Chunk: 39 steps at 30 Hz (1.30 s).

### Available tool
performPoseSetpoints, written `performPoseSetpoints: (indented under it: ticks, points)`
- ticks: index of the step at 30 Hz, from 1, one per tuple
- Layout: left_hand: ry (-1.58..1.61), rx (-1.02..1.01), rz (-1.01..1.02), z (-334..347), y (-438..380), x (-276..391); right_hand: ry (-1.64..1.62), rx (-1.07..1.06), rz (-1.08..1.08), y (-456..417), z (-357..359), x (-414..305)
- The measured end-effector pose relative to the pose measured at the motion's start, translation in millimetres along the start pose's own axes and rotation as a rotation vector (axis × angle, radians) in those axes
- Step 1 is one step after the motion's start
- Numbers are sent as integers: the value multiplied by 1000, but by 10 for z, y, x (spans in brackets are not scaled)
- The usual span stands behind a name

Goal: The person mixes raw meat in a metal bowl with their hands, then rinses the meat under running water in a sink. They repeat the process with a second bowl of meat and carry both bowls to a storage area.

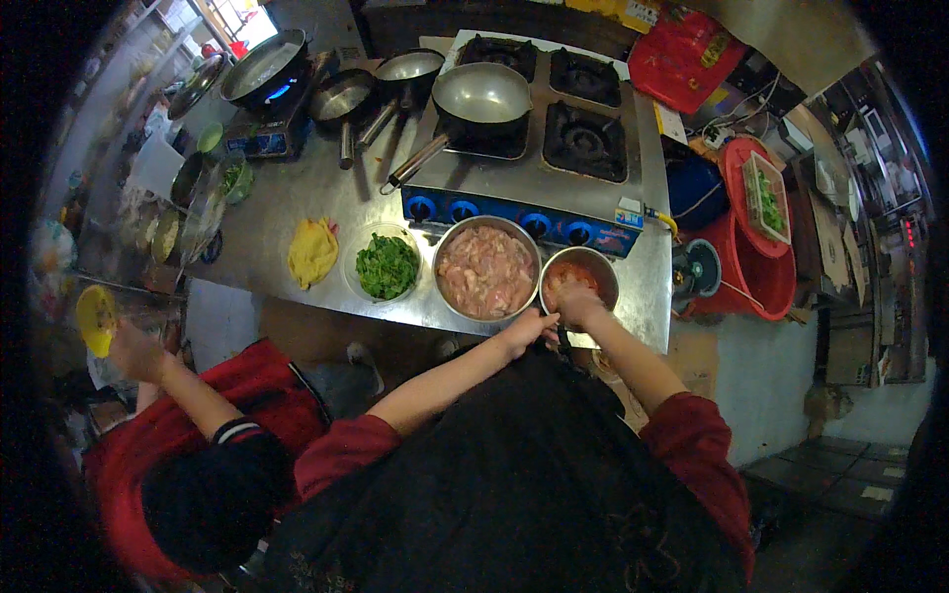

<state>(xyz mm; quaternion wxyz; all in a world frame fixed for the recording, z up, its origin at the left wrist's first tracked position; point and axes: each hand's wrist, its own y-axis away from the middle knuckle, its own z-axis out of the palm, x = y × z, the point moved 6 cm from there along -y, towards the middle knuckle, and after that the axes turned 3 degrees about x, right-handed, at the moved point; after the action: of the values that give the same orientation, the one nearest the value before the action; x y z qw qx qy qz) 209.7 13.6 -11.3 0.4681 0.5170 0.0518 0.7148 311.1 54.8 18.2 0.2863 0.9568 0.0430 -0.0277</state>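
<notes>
My right hand [578, 302] reaches down into a small round metal bowl [612, 276] of wet reddish food [569, 275]. It is blurred and its fingertips are hidden. Beside that bowl's near rim is my left hand [528, 328], fingers bent next to a dark strip; whether it grips anything is unclear. Left of the small bowl stands a larger metal bowl [436, 285] full of raw pale-pink meat pieces [485, 270]. Further left, chopped leafy greens [387, 267] fill a clear bowl [351, 284], with a crumpled yellow cloth or bag [312, 253] alongside.
Behind the bowls is a gas stove [511, 174] carrying a wok [482, 96], its handle jutting leftward. Two pans [342, 96] and a wok [265, 68] over a lit burner sit left. A co-worker [215, 489] at left holds a yellow bowl [95, 320]. Right stands a red bucket [767, 285].
</notes>
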Motion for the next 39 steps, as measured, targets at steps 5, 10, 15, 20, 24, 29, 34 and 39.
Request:
performPoseSetpoints:
  ticks: [5,10,15,20,24,29,34,39]
  points:
    - [-24,-68,95,-8,-133,-97,91,263,128,-521,257,142]
    - [-12,-32,35,1,-56,-23,32,231,-19,-222,-184,-11]
    - [-5,-63,70,-1,-161,-112,-96,318,48,-77,-389,254]
    - [-41,-54,116,47,-73,22,-14,338,-127,-44,-400,506]
    - [-71,-50,96,-2,-115,-28,171,-127,-253,145,-292,240]
    - [7,-51,59,-32,-130,-81,43,-64,-95,145,-291,72]
    - [30,-28,78,-5,-108,-80,113,258,-83,-284,186,43]
    - [-140,-4,38,38,7,33,25,280,-16,-510,264,112]
